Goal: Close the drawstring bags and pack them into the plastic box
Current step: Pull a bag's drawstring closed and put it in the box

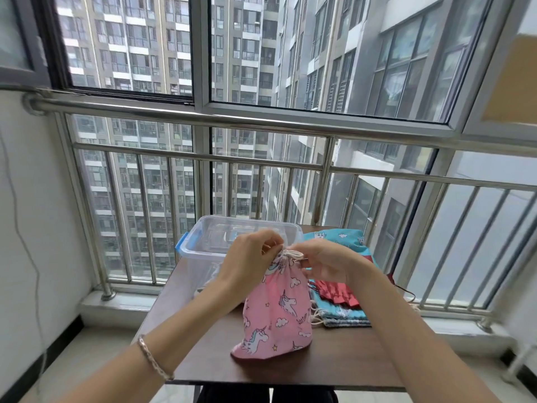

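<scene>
Nearest, on the left wrist, a thin braided bracelet [154, 359]. Beyond it, upright on the smooth dark-brown table [363, 353], a pink drawstring bag [276, 312]: soft printed cloth with white unicorns, clouds and stars, full at the base, gathered into tight pleats at the neck. At that neck, both hands close together: left hand [250, 257] pinching the puckered top from the left, fingers curled; right hand [325, 260] curled on the off-white twisted cord [290, 253], with a small shiny piece by its fingertips, too small to identify. Just right of the bag, a flat stack of more bags [340, 314], teal prints below, glossy red cloth [334, 293] on top, cord loops trailing at the near edge, far part hidden behind the right forearm. Behind the hands, at the table's far left, the clear plastic box [200, 248]: rounded rectangle, open-topped, blue latch [181, 245] on its left end, near wall partly covered by the left hand, contents unclear through the glare. Farther still, polished steel railing [261, 123] and window glass, grey tower blocks outside.
</scene>
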### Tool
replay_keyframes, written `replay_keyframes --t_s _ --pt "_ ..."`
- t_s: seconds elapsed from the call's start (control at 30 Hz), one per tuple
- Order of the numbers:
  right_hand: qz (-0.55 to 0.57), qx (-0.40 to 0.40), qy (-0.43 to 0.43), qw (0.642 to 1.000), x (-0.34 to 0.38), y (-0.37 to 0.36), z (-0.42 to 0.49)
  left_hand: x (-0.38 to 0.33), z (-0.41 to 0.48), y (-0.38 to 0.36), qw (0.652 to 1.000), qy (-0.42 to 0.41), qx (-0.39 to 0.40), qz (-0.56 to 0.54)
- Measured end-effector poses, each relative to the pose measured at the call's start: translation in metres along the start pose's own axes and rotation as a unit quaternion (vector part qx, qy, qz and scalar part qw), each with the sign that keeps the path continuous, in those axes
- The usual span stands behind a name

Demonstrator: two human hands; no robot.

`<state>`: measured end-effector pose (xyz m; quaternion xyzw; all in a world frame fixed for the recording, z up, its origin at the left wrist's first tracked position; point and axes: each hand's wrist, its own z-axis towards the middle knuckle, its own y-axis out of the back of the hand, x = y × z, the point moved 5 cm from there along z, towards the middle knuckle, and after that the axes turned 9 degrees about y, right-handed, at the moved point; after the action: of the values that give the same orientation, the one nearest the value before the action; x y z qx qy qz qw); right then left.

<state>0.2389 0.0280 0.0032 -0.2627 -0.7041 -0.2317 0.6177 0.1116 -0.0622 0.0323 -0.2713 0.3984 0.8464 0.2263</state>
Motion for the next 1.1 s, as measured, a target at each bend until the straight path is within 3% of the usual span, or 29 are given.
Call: replay_keyframes --t_s 0.23,0.43,0.57,0.83,0.97,1.1 --pt "-0.003 -0.018 0.0 1.0 0.003 -0.008 0.0 -0.002 0.002 0.005 0.997 -0.043 -0.011 -0.065" --pt "0.02 0.025 0.015 0.999 0.01 -0.013 -0.001 0.005 0.016 -0.003 0.966 0.047 0.15 -0.205" --pt "0.041 0.033 0.018 0.998 0.007 -0.017 -0.005 0.012 0.019 -0.003 0.947 0.102 0.173 -0.25" --pt "0.077 0.037 0.03 0.996 0.001 -0.021 -0.006 0.018 0.019 -0.003 0.943 0.122 0.179 -0.251" --pt "0.075 0.003 0.047 0.996 0.004 -0.018 -0.009 0.022 0.016 -0.006 0.914 0.188 0.227 -0.279" --pt "0.021 -0.04 0.112 0.993 0.01 -0.012 -0.011 0.02 0.011 -0.008 0.855 0.268 0.286 -0.338"
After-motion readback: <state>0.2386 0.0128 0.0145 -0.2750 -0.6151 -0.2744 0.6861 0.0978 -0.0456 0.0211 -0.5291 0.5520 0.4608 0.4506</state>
